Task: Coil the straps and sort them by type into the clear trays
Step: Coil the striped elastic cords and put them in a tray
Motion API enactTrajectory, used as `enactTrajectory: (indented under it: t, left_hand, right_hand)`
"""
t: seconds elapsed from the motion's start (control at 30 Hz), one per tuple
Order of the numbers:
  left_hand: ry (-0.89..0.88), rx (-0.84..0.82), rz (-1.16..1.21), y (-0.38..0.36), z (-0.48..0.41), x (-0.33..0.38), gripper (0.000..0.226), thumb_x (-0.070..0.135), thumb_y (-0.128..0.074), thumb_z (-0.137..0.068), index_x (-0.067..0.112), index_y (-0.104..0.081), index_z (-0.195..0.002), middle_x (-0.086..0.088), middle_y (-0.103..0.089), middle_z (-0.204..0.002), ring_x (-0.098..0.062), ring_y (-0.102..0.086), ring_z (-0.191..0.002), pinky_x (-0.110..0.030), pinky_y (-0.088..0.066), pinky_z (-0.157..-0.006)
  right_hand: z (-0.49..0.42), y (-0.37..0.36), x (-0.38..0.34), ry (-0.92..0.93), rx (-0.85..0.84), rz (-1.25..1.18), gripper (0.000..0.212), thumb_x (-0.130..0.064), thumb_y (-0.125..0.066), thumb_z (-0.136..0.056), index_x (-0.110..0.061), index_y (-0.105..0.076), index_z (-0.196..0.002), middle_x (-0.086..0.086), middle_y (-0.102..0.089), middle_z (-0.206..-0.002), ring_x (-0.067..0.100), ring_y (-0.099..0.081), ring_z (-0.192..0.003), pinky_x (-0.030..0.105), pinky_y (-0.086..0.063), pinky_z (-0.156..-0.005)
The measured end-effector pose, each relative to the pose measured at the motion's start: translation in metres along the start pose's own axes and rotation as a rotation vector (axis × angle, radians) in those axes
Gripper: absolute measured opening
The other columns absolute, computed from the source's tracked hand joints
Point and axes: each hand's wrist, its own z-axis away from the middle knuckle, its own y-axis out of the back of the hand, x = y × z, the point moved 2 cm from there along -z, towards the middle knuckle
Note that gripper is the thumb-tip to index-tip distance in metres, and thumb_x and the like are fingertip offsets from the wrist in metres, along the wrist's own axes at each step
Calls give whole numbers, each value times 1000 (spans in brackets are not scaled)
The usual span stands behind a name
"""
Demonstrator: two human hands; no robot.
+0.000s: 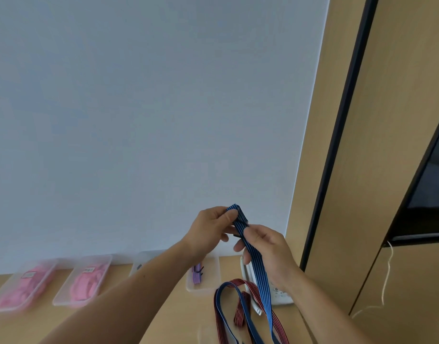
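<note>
Left hand [208,229] pinches the top end of a blue, dark-striped elastic strap [263,284]; right hand [268,254], just below it, curls round the same strap, whose tail hangs to the bench [176,319]. Coiling looks barely begun; next, wind the tail round the fingers.
</note>
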Motion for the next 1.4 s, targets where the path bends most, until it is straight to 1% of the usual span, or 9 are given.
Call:
enactTrajectory:
  t: [0.13,0.37,0.57,0.83,1.0,1.07,1.17,1.27,1.4]
  left_hand:
    - [23,26,24,1,-4,5,30,26,-47,-104,5,-69,-104,-2,-78,-96,-17,-74,-88,-25,-49,-64]
    - [30,60,75,-1,-7,7,32,28,-53,-102,1,-70,-101,-7,-77,-93,-21,-71,-78,-23,-49,-57]
    - [12,-35,88,-5,-7,4,25,23,-52,-101,5,-69,-106,-7,-77,-99,-29,-72,-91,-27,-51,-62]
    - [-50,-14,-22,-3,-7,-4,18,15,-52,-100,14,-68,-108,3,-77,-97,-16,-74,-87,-25,-50,-65]
    - [-190,54,-238,2,-7,-6,18,13,-53,-100,14,-67,-112,0,-76,-94,-8,-70,-80,-16,-49,-64]
    - [-273,67,-393,4,-6,-8,17,16,-52,-101,13,-67,-108,-2,-74,-87,-15,-67,-76,-28,-52,-68]
    - [-503,63,-673,0,1,-10,16,24,-49,-102,21,-64,-104,13,-59,-66,-8,-51,-56,-25,-44,-58]
    - [-726,64,-881,-4,5,-11,24,26,-44,-101,19,-66,-107,17,-52,-67,-6,-47,-54,-21,-44,-53]
    - [-903,86,-1045,-5,3,-16,21,6,-47,-88,13,-66,-95,7,-50,-67,-12,-42,-53,-23,-36,-44]
  right_hand:
    - [-2,0,-1,6,19,62,17,-17,-53,-100,-10,-67,-102,12,-73,-80,19,-57,-57,35,-48,-63]
    - [-2,-1,1,15,67,94,25,-25,-55,-99,-6,-68,-91,11,-69,-69,17,-53,-51,27,-46,-52]
    - [0,3,6,26,152,126,27,-25,-54,-100,-7,-69,-87,10,-68,-65,17,-53,-48,25,-44,-48]
    - [1,0,8,-69,248,195,39,-36,-58,-96,-4,-67,-75,13,-67,-59,20,-54,-43,27,-45,-44]
    - [-1,-1,6,-168,232,182,42,-37,-55,-98,-1,-67,-80,14,-69,-61,21,-57,-45,28,-46,-43]
    - [-2,-2,3,-176,215,181,43,-37,-51,-100,-1,-68,-82,14,-69,-62,20,-56,-45,29,-46,-45]
    - [-5,-5,-3,-180,195,104,55,-46,-43,-101,-1,-69,-85,14,-69,-64,20,-56,-47,29,-45,-45]
    - [-7,-6,-7,-193,180,84,68,-59,-34,-99,-4,-71,-89,17,-72,-71,22,-61,-52,29,-49,-48]
    - [-7,-8,-8,-171,176,84,50,-48,-50,-97,-6,-72,-86,16,-72,-72,24,-62,-54,30,-49,-50]
